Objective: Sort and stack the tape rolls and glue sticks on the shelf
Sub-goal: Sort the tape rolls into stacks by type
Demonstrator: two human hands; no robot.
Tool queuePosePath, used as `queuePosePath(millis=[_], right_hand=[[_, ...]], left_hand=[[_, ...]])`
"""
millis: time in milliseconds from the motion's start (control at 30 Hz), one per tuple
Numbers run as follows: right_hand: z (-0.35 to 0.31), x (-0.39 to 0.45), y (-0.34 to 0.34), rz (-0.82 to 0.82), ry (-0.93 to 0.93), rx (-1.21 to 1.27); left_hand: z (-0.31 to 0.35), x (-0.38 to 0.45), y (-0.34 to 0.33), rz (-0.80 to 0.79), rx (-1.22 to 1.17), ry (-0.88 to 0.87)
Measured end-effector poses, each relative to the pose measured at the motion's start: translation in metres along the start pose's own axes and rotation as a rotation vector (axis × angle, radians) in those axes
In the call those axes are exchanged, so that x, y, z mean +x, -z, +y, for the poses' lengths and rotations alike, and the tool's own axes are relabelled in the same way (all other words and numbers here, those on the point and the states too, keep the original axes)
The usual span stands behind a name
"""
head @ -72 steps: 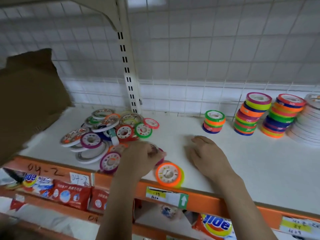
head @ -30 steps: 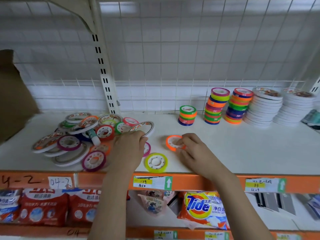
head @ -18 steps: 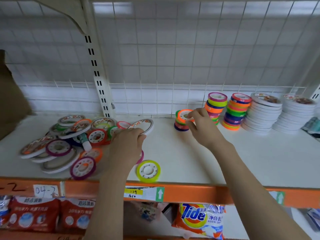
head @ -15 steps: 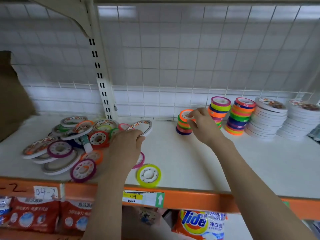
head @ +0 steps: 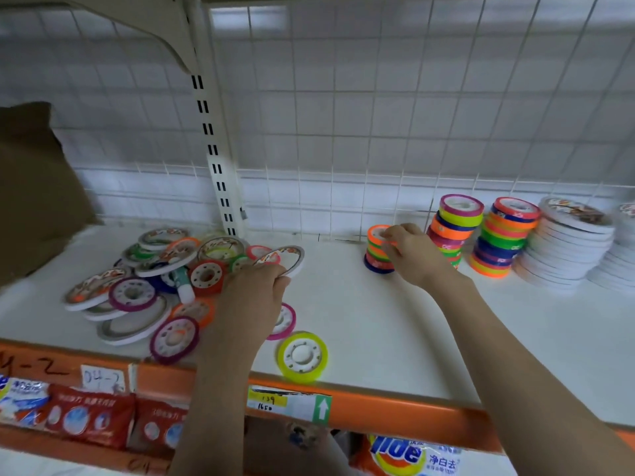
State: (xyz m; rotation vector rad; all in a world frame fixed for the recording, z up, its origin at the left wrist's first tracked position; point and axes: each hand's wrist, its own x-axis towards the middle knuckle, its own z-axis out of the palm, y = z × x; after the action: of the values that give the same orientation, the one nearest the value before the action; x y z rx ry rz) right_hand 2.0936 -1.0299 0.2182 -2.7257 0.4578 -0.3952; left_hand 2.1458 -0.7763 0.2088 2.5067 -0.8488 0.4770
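Observation:
A loose pile of tape rolls lies on the white shelf at the left, with a glue stick among them. My left hand grips a wide white tape roll at the pile's right edge. My right hand holds an orange tape roll on top of a short coloured stack. A yellow roll and a pink roll lie flat near the front edge.
Two taller coloured stacks and stacks of white rolls stand at the right against the wire grid back. A brown cardboard box is at the far left. The orange shelf lip carries price labels; detergent bags lie below.
My right hand picked up the orange roll from the shelf front and carried it back onto the short stack. My left hand closed on the wide white roll.

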Motion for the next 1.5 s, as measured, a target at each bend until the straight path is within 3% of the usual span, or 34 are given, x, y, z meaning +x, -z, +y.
queuePosePath(millis=[200,367,567,867,1200,1367,1500], right_hand=[[0.009,-0.029,0.012,0.050,0.036,-0.022],[0.037,-0.073,0.014,-0.035,-0.071,-0.116],[0.071,-0.105,0.015,-0.010,-0.216,-0.106],[0.077,-0.107,0.003,0.024,-0.214,-0.133],[0.084,-0.105,0.006,0.001,-0.193,-0.114],[0.102,-0.110,0.030,0.012,-0.163,-0.148],[0.141,-0.124,0.059,0.049,-0.247,-0.163]], left_hand=[[0.019,0.017,-0.013,-0.030,-0.033,-0.061],[0.053,0.047,-0.029,-0.016,-0.030,-0.171],[0.089,0.089,-0.047,0.029,-0.043,-0.374],[0.111,0.111,-0.066,-0.098,0.024,-0.377],[0.123,0.108,-0.044,0.102,0.038,-0.489],[0.161,0.115,-0.020,0.197,-0.003,-0.528],[0.210,0.115,-0.027,0.191,-0.039,-0.579]])
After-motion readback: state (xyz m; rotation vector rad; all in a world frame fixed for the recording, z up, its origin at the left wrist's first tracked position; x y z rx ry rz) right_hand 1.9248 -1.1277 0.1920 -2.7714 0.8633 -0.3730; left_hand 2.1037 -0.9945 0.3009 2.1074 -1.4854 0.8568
